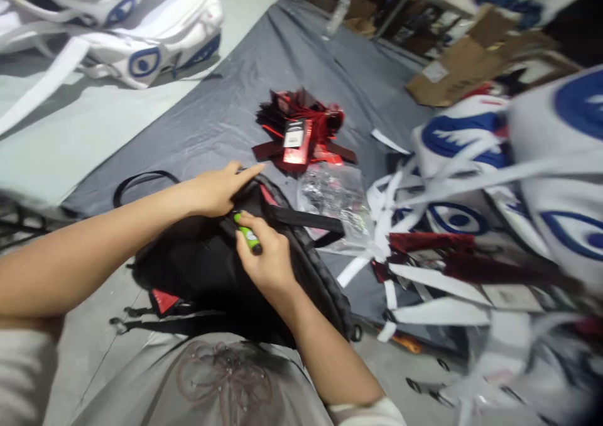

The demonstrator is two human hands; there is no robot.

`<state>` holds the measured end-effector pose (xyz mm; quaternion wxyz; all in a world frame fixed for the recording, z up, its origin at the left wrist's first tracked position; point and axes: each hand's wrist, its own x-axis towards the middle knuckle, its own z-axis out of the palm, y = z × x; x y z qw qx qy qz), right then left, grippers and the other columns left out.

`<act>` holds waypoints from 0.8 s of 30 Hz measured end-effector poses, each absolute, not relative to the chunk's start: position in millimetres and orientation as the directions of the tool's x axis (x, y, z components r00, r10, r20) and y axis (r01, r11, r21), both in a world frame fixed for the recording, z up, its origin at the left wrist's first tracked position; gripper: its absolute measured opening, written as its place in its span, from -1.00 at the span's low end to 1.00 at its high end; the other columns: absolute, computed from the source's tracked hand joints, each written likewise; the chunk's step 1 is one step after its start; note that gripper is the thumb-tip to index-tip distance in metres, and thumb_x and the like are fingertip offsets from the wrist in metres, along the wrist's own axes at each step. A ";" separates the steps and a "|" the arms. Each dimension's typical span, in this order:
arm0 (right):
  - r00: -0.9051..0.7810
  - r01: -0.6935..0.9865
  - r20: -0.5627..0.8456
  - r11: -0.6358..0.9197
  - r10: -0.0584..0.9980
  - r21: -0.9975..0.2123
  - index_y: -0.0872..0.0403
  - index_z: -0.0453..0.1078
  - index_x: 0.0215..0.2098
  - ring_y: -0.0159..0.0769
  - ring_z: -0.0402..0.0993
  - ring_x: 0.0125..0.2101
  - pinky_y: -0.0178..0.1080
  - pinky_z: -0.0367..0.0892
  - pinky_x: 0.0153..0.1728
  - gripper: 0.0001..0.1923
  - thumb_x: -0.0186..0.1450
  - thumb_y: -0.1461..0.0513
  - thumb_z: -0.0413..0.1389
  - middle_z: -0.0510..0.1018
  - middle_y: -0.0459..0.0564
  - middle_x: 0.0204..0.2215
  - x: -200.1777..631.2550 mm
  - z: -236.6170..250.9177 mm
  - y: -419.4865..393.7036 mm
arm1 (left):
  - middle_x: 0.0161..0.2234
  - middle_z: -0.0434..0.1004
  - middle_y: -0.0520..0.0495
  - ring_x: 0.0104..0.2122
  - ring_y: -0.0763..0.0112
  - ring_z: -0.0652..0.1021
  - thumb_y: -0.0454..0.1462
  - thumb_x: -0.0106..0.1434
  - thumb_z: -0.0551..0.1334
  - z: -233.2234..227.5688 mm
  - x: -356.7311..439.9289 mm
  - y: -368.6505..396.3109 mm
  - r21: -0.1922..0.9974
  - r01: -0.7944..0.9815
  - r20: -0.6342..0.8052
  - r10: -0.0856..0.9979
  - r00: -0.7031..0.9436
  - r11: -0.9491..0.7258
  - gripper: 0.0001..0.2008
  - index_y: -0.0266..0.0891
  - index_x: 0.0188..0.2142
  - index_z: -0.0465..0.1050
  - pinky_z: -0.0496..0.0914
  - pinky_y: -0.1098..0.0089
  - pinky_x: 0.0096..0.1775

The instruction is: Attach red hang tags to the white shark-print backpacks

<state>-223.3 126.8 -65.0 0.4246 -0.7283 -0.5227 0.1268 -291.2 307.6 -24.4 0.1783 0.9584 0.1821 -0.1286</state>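
Note:
A black backpack [198, 256] lies across the near edge of the table, in front of my body. My left hand [219, 190] grips its upper edge, with the index finger stretched out along the fabric. In my right hand [266, 253] is a short, thick green marker [248, 231] with a black end, and its far end meets the black fabric just below my left fingers. A black strap [306, 220] sticks out to the right of my right hand. Where the marker touches the bag is too dark to make out.
A heap of red and black hang tags [301, 131] and a clear plastic bag [334, 200] lie beyond the backpack. White bags with blue eye patterns are piled at right [471, 181] and upper left [141, 43]. An opened cardboard box [466, 61] stands behind.

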 end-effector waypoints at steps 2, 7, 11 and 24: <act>0.430 0.615 0.209 -0.115 0.878 -0.780 0.00 0.47 -0.16 -0.27 0.64 -0.16 -0.24 0.49 -0.05 -0.84 0.30 0.28 0.11 0.67 -0.06 -0.13 -223.5 -57.4 126.9 | 0.40 -0.08 -0.18 0.16 0.09 0.44 -0.29 0.18 0.14 -27.2 -292.4 310.6 0.286 0.391 -0.293 0.309 0.905 -0.875 -0.02 0.09 0.43 -0.45 0.41 0.29 0.04; 0.485 0.669 0.451 0.014 0.750 -0.743 0.00 0.43 -0.21 -0.27 0.59 -0.10 -0.17 0.39 0.06 -0.90 0.30 0.28 0.11 0.66 -0.06 -0.11 -198.3 -27.1 82.7 | 0.37 -0.04 -0.17 0.11 0.00 0.47 -0.23 0.21 0.12 -31.6 -290.2 317.8 0.301 0.392 -0.271 0.316 0.909 -0.869 -0.08 0.07 0.44 -0.41 0.42 0.17 0.06; 0.644 0.765 0.610 -0.353 0.462 -0.539 0.03 0.39 -0.12 -0.18 0.53 -0.07 -0.01 0.25 0.18 -0.77 0.32 0.34 -0.02 0.62 0.04 -0.16 -135.6 -48.3 11.8 | 0.37 -0.01 -0.14 0.08 -0.04 0.49 -0.20 0.21 0.11 -30.8 -291.5 316.6 0.319 0.411 -0.275 0.332 0.902 -0.854 -0.09 0.08 0.44 -0.39 0.43 0.11 0.05; 0.634 0.773 0.004 -0.634 0.773 0.025 0.16 0.37 0.11 -0.05 0.30 0.06 -0.18 0.32 -0.04 -0.66 0.43 0.19 0.04 0.43 0.25 0.08 -26.9 -145.1 26.8 | 0.35 0.05 -0.19 0.16 -0.05 0.45 -0.15 0.19 0.10 -37.8 -295.5 318.1 0.349 0.392 -0.218 0.333 0.917 -0.851 -0.08 0.03 0.45 -0.36 0.41 0.14 0.10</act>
